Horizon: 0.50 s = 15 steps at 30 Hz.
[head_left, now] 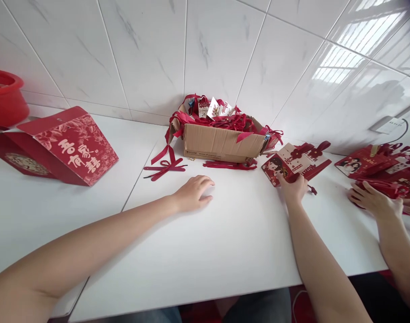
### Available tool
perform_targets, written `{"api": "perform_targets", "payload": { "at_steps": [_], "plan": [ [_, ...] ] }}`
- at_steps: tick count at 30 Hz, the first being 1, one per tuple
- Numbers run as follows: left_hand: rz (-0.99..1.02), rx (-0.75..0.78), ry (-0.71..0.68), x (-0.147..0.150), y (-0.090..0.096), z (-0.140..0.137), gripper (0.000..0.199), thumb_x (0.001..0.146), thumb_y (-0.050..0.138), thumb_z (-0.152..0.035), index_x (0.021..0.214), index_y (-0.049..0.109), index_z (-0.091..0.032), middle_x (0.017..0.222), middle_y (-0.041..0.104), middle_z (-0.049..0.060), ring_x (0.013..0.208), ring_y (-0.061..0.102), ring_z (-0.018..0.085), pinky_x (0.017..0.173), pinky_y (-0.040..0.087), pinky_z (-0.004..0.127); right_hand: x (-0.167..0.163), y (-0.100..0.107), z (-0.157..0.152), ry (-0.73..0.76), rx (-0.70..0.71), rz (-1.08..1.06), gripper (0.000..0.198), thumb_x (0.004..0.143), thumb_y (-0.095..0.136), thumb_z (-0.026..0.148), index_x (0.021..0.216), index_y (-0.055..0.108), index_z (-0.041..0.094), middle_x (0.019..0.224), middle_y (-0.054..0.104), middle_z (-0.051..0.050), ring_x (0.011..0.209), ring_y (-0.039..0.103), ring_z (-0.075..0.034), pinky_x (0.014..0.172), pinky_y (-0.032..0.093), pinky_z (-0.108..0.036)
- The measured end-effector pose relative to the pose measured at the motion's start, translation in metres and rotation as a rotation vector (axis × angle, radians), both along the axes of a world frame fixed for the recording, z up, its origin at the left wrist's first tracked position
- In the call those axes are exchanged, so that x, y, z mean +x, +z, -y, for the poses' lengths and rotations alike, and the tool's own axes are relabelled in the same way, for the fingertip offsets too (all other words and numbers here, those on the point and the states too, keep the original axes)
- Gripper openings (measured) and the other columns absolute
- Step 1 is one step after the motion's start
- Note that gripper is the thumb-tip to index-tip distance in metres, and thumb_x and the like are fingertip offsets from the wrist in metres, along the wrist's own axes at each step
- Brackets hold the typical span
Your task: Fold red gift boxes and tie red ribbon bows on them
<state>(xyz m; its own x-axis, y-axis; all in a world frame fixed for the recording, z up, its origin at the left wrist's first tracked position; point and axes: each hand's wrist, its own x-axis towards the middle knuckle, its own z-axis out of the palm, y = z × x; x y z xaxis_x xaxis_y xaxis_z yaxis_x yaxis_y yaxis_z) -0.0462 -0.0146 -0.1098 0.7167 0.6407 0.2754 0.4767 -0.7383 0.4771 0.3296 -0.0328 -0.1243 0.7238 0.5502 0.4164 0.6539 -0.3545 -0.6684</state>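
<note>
My left hand rests on the white table with nothing in it, its thumb apart from the loosely bent fingers. With my right hand I grip the near edge of a red and cream gift box that has a cartoon figure, printed characters and red ribbon loops on top. The fingers under the box are partly hidden. Beyond my left hand lie crossed red ribbon strips with a cord. A flat bundle of red ribbon lies in front of a cardboard box filled with red ribbons and small printed tags.
At the left stands a large red box with white characters, beside a red plastic tub. To the right, a co-worker's hands touch several red gift boxes. A tiled wall borders the table's back.
</note>
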Motion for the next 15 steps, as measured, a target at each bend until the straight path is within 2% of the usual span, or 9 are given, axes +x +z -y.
{"api": "perform_targets", "payload": {
  "at_steps": [3, 6, 9, 12, 15],
  "plan": [
    [-0.01, 0.046, 0.014, -0.002, 0.001, 0.003, 0.032, 0.084, 0.053, -0.028, 0.114, 0.056, -0.017, 0.124, 0.059, 0.012, 0.117, 0.054, 0.028, 0.1, 0.044, 0.047, -0.007, 0.0, -0.002, -0.093, 0.006, -0.103, 0.08, 0.062, 0.072, 0.052, 0.125, 0.048, 0.008, 0.13, 0.045, -0.026, 0.126, 0.04, -0.042, 0.105, 0.037, -0.057],
    [-0.002, 0.104, 0.095, -0.011, -0.001, 0.011, 0.029, 0.084, 0.05, -0.025, 0.112, 0.057, -0.018, 0.12, 0.061, 0.012, 0.112, 0.057, 0.028, 0.096, 0.047, 0.046, -0.013, 0.002, -0.002, -0.046, 0.027, -0.153, 0.094, 0.06, 0.076, 0.047, 0.137, 0.038, 0.008, 0.136, 0.039, -0.025, 0.129, 0.04, -0.039, 0.109, 0.035, -0.052],
    [0.029, 0.196, 0.208, -0.033, -0.003, 0.017, 0.025, 0.084, 0.05, -0.023, 0.108, 0.057, -0.019, 0.115, 0.061, 0.011, 0.109, 0.058, 0.027, 0.093, 0.048, 0.044, -0.017, 0.005, -0.001, -0.03, 0.085, -0.205, 0.107, 0.061, 0.076, 0.048, 0.146, 0.025, 0.008, 0.144, 0.028, -0.024, 0.134, 0.035, -0.037, 0.114, 0.032, -0.048],
    [0.082, 0.391, 0.368, -0.073, 0.004, 0.015, 0.028, 0.079, 0.058, -0.023, 0.107, 0.055, -0.02, 0.118, 0.057, 0.012, 0.114, 0.054, 0.03, 0.1, 0.043, 0.047, -0.02, 0.009, 0.002, -0.028, 0.191, -0.132, 0.107, 0.067, 0.07, 0.047, 0.149, 0.014, 0.008, 0.146, 0.02, -0.023, 0.137, 0.029, -0.033, 0.114, 0.033, -0.046],
    [0.235, 0.645, 0.679, -0.122, 0.024, 0.003, 0.057, 0.069, 0.07, -0.022, 0.118, 0.043, -0.014, 0.134, 0.04, 0.019, 0.13, 0.035, 0.037, 0.109, 0.03, 0.055, -0.027, 0.013, 0.003, 0.03, 0.275, 0.045, 0.093, 0.075, 0.062, 0.04, 0.148, 0.011, 0.012, 0.144, 0.018, -0.022, 0.139, 0.022, -0.032, 0.115, 0.029, -0.05]
  ]
}}
